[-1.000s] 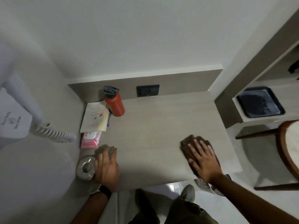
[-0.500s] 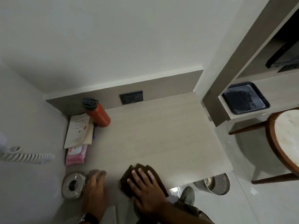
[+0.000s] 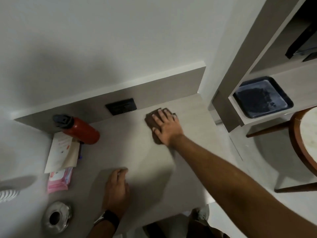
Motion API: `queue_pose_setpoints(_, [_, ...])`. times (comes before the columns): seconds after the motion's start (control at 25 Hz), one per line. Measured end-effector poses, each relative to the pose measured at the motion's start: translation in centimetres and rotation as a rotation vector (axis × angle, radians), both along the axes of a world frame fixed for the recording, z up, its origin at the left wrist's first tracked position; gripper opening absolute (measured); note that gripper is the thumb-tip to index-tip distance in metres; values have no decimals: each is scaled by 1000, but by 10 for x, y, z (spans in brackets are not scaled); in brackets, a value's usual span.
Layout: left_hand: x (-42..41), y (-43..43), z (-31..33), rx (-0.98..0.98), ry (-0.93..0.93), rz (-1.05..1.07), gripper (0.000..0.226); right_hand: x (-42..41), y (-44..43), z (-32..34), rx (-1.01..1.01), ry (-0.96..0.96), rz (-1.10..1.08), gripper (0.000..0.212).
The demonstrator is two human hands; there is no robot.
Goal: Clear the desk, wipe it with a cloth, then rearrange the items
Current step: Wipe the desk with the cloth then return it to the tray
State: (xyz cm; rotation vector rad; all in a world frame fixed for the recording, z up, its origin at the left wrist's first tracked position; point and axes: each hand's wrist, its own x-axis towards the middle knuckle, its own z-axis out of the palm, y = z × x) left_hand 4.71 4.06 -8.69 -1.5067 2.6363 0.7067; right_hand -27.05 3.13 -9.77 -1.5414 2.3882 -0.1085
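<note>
My right hand (image 3: pixel 167 125) presses flat on a brown cloth (image 3: pixel 150 120) at the far right part of the light wooden desk (image 3: pixel 130 152), close to the back panel. My left hand (image 3: pixel 117 189) rests on the desk near its front edge, fingers curled, holding nothing. Along the desk's left side stand a red bottle (image 3: pixel 80 129) with a black cap, a white book (image 3: pixel 60 152), a pink packet (image 3: pixel 58 180) and a round metal ashtray (image 3: pixel 56 217).
A black socket plate (image 3: pixel 121 106) sits in the back panel. To the right are a shelf with a black tray (image 3: pixel 262 97) and a round table (image 3: pixel 305 140) with a wooden rim. A coiled white cord (image 3: pixel 7 194) hangs at the left.
My right hand has slid the cloth from the desk's front edge to its far right back. My left hand has stayed near the front edge. The camera view has tilted.
</note>
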Motion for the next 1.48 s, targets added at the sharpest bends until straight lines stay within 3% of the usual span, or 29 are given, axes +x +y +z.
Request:
queue_pose_setpoints(0.12, [-53, 9, -3, -21, 63, -61, 44, -79, 16, -2, 47, 26, -176, 64])
queue_pose_setpoints(0.28, [-127, 30, -11, 78, 176, -115, 34, -110, 71, -8, 50, 11, -254, 67])
queue_pose_setpoints(0.48, [-239, 59, -6, 377, 333, 119, 34, -79, 146, -10, -61, -101, -238, 62])
queue_pose_setpoints(0.6, [-279, 66, -8, 396, 264, 189, 32, -85, 177, -8, -135, -237, -128, 67])
queue_pose_setpoints(0.72, [-286, 69, -18, 422, 137, 184, 33, -88, 204, -12, -119, -115, -27, 71])
queue_pose_setpoints(0.84, [-276, 86, -24, 393, 72, 87, 30, -77, 226, -17, -128, -79, -33, 55])
queue_pose_setpoints(0.92, [-270, 98, -20, 410, 126, 93, 29, -76, 238, -16, -158, -161, -79, 48])
queue_pose_setpoints(1.04, [-282, 103, 6, 597, 396, 232, 40, -98, 252, 4, -265, -450, -281, 40])
queue_pose_setpoints(1.16, [-318, 96, 41, 798, 567, 62, 47, -145, 256, 35, -381, -711, -577, 36])
queue_pose_setpoints(1.28, [-379, 96, 65, 731, 570, -94, 45, -220, 255, 65, -428, -772, -706, 42])
queue_pose_setpoints(1.4, [-453, 98, 76, 639, 607, -95, 45, -301, 256, 86, -472, -916, -780, 40])
queue_pose_setpoints(1.48, [-501, 99, 72, 649, 653, -89, 51, -349, 253, 92, -566, -906, -811, 32])
